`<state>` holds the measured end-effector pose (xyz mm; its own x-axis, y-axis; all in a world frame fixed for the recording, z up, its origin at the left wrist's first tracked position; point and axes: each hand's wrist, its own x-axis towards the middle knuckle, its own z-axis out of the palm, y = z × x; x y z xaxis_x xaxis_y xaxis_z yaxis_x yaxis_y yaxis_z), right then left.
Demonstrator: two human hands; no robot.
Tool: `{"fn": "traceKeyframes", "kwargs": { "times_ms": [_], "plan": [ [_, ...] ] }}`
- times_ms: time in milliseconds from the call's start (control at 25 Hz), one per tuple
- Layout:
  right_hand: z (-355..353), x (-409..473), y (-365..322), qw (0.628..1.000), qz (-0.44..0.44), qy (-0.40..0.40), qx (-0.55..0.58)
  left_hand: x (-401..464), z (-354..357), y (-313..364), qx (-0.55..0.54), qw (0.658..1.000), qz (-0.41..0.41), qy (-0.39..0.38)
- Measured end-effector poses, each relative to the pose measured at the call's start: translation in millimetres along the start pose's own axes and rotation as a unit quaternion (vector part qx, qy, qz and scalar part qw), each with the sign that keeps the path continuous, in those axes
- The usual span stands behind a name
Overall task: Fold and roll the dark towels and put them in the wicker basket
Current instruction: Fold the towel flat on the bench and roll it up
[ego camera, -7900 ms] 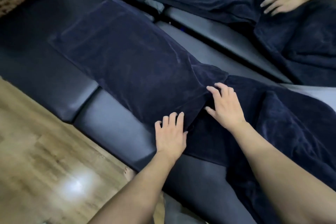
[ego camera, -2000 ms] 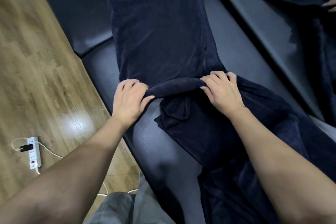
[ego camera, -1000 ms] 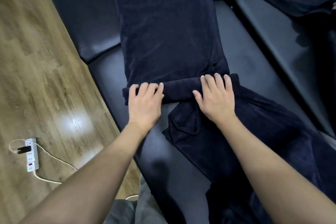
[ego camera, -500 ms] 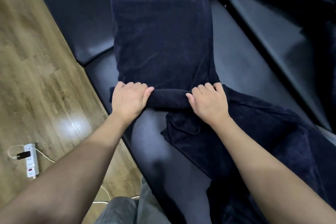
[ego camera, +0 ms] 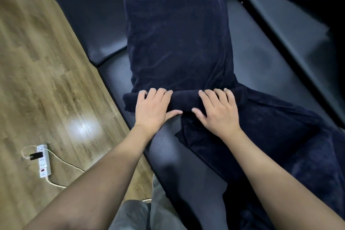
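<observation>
Head view shows our left hand (ego camera: 154, 109) and right hand (ego camera: 216, 112) side by side on the rolled end of the dark towel (ego camera: 177, 33), fingers straight and pressing, thumbs tucked behind; the roll is thicker than a second ago. Beyond it, the plush folded strip lies flat along the black padded bench (ego camera: 261, 65), mostly unrolled.
</observation>
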<state>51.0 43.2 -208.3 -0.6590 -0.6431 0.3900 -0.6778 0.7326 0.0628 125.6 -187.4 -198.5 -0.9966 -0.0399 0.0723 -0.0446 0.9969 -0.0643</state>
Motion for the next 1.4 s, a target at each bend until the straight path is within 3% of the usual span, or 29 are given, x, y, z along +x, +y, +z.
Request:
{"fn": "traceKeyframes", "kwargs": {
  "times_ms": [320,520,760,920,1120,1400],
  "plan": [
    [-6.9,-0.2,17.0,0.997,-0.070,-0.040,-0.018,-2.7,-10.5,-23.6,-0.016,0.999,0.049,-0.001],
    [-13.2,6.7,3.4,0.997,-0.044,-0.065,0.025,-1.6,-22.0,-24.2,-0.060,0.998,0.032,-0.013],
    [-25.9,10.8,-13.8,0.996,-0.060,-0.060,-0.004,-9.7,-25.5,-38.5,-0.062,0.997,0.030,-0.028],
    [-24.4,5.1,-31.8,0.995,0.009,-0.095,0.000,-10.6,-25.4,-38.0,-0.066,0.997,0.041,-0.006],
    [-25.5,0.9,-36.9,0.994,0.033,-0.097,-0.047,-34.4,-11.9,-17.4,-0.046,0.997,0.020,0.062],
    [-32.2,-15.5,-53.8,0.990,0.087,-0.095,-0.051,-32.9,-7.3,-26.9,-0.004,0.998,0.056,0.007]
  ]
}}
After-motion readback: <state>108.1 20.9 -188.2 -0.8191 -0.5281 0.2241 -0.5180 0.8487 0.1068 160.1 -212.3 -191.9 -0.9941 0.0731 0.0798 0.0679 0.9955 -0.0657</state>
